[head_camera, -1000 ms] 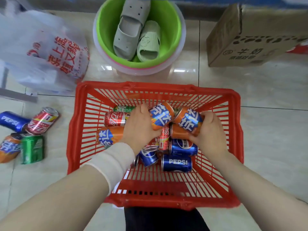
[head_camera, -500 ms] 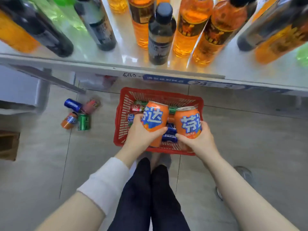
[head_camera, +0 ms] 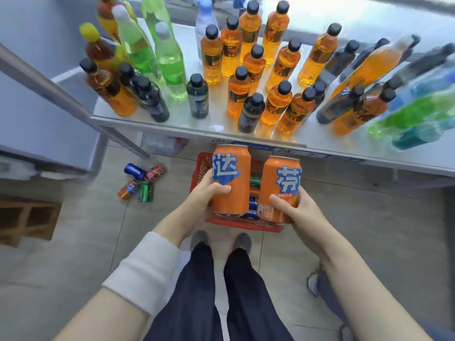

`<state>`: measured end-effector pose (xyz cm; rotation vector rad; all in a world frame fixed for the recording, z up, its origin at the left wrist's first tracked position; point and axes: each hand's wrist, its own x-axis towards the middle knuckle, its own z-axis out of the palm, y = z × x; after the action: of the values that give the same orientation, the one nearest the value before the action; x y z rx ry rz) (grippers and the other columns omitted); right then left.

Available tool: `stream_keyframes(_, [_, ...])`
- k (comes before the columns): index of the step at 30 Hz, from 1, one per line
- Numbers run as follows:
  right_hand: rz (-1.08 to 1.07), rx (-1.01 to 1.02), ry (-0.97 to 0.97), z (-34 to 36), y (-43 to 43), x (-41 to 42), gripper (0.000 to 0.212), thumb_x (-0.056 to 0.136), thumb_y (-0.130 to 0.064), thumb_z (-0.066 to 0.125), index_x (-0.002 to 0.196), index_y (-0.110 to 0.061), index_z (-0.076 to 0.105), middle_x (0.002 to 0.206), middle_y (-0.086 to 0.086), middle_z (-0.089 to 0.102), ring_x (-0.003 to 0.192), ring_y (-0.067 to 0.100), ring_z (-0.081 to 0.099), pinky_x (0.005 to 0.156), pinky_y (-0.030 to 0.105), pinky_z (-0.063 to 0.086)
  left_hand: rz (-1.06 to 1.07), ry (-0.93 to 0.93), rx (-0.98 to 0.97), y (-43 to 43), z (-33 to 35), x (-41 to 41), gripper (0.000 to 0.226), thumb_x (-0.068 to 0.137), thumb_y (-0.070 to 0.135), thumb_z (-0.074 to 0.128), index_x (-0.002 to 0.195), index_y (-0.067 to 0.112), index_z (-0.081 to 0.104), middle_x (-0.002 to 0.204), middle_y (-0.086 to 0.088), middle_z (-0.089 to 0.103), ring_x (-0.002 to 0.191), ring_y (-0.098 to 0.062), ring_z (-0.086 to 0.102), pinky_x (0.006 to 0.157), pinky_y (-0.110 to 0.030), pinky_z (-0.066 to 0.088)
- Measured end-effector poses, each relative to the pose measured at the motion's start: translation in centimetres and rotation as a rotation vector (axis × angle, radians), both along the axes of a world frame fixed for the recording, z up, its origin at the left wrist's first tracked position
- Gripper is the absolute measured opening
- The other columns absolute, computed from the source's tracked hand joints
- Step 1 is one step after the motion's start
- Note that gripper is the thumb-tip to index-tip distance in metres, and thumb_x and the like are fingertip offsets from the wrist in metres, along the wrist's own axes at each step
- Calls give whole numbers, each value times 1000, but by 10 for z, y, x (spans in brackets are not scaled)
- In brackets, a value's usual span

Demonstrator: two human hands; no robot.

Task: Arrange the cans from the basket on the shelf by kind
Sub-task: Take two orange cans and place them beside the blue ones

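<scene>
Both orange cans have risen since half a second ago, and the view has tipped up to take in more of the shelf (head_camera: 344,141). The left can (head_camera: 231,183) stands upright in the left hand (head_camera: 202,195), with the thumb wrapped across its front and the other fingers hidden behind it. The right can (head_camera: 278,190) is just beside it and a little lower, clasped by the right hand (head_camera: 302,212) with the thumb over the lower label. Both hang above the red basket (head_camera: 198,171) on the floor, near the shelf's front edge. What look like more cans lie in the basket, mostly hidden. The shelf is pale and glossy, crowded with bottles (head_camera: 237,94) in orange, dark and green. Four loose cans (head_camera: 141,183) lie on the grey tiled floor (head_camera: 73,237) to the left.
</scene>
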<state>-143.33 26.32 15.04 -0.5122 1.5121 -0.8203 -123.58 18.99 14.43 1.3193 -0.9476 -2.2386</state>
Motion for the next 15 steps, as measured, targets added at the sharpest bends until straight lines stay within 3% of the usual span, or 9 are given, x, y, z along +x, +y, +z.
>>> stream_keyframes(3, [-1, -29, -25, 33, -4, 14, 100, 38, -58, 86, 123, -19, 50, 109, 1, 70, 98, 18, 68, 78, 32, 53, -68, -6, -73, -9, 32, 22, 51, 73, 25, 68, 118, 33, 47, 115, 4, 64, 101, -13, 65, 83, -30, 53])
stream_keyframes(5, [-5, -82, -34, 56, -7, 24, 104, 33, -57, 87, 121, -16, 52, 105, 1, 71, 95, 18, 68, 74, 28, 53, -107, -42, -161, -15, 55, 34, 44, 76, 22, 73, 110, 35, 48, 110, 7, 64, 95, -6, 65, 80, -24, 53])
stream_keyframes(9, [-6, -197, 15, 99, -18, 43, 106, 35, -58, 87, 125, -16, 48, 109, 3, 69, 99, 20, 67, 80, 34, 53, -136, -57, -318, -27, 100, 48, 37, 80, 12, 67, 102, 35, 48, 100, 15, 62, 77, 11, 63, 61, -9, 49])
stream_keyframes(12, [31, -280, 70, 131, -29, 53, 103, 42, -55, 86, 129, -21, 43, 117, 3, 65, 107, 21, 64, 89, 42, 51, -131, -47, -432, -36, 135, 52, 45, 71, 24, 72, 105, 40, 46, 104, 18, 62, 86, 9, 63, 66, -11, 51])
stream_keyframes(15, [65, -362, 111, 163, -41, 56, 96, 46, -48, 85, 129, -27, 42, 117, -2, 65, 106, 16, 64, 86, 37, 53, -113, -20, -528, -46, 168, 49, 55, 63, 31, 71, 109, 39, 43, 107, 18, 61, 90, 8, 62, 71, -13, 52])
